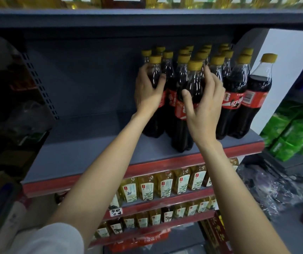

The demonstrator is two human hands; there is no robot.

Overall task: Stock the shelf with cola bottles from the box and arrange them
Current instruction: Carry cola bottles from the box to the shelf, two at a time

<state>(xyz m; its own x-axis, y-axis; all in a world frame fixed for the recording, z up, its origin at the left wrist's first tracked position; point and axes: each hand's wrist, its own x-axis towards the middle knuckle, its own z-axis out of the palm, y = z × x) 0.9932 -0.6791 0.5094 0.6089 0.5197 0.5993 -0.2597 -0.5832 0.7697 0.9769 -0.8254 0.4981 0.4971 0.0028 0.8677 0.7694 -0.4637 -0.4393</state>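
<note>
Gripping one cola bottle (153, 99) with left hand (148, 94), right hand (204, 107) wrapping front bottle (185, 107) on shelf (92, 143).

Both bare forearms reach up and forward, the left one coming out of a white sleeve (42, 239). The left hand (147, 92) has its fingers curled round the shoulder of a bottle (153, 99), thumb on the near side. The right hand (203, 105) wraps a second bottle (187, 107) from the right, fingers spread upward, thumb across its front.
</note>
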